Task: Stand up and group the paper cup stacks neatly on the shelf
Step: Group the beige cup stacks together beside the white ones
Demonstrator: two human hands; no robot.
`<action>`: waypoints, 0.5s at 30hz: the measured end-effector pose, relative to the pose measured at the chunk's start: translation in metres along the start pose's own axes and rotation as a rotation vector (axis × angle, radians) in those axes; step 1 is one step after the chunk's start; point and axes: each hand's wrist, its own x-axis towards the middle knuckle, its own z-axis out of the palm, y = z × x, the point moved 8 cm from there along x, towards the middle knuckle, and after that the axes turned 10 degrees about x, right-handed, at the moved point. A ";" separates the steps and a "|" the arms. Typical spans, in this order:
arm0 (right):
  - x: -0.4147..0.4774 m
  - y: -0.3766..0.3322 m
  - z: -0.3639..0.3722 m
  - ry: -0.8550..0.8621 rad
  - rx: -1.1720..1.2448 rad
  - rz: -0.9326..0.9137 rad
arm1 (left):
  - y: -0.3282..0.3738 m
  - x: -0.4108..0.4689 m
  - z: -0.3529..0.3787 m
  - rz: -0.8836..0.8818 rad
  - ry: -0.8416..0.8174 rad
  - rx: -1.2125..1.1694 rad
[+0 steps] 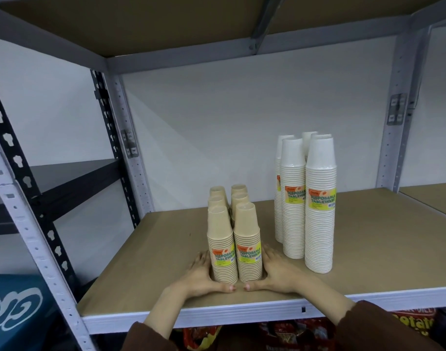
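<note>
Six upright tan cup stacks (247, 236), yellow-labelled, are pressed between the flat-fingered left hand (204, 274) and right hand (276, 272); taller white stacks (319, 219) stand at two o'clock.

Soft, even indoor light reaches the shelf (141, 262) from the near side, and faint diagonal bands cross the back wall (216, 122). Shadows beside the cup stacks (318, 211) are weak, with no glare. Wide-angle distortion slants the uprights (22, 224) at left and right. The near corners are dim and soft.
</note>
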 end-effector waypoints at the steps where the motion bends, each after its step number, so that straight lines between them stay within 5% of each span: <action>1: 0.000 -0.001 0.001 -0.010 -0.014 0.003 | 0.001 0.001 0.001 0.012 -0.006 0.002; 15: 0.004 0.004 0.004 -0.017 -0.050 0.028 | -0.003 0.008 0.003 0.044 -0.024 0.022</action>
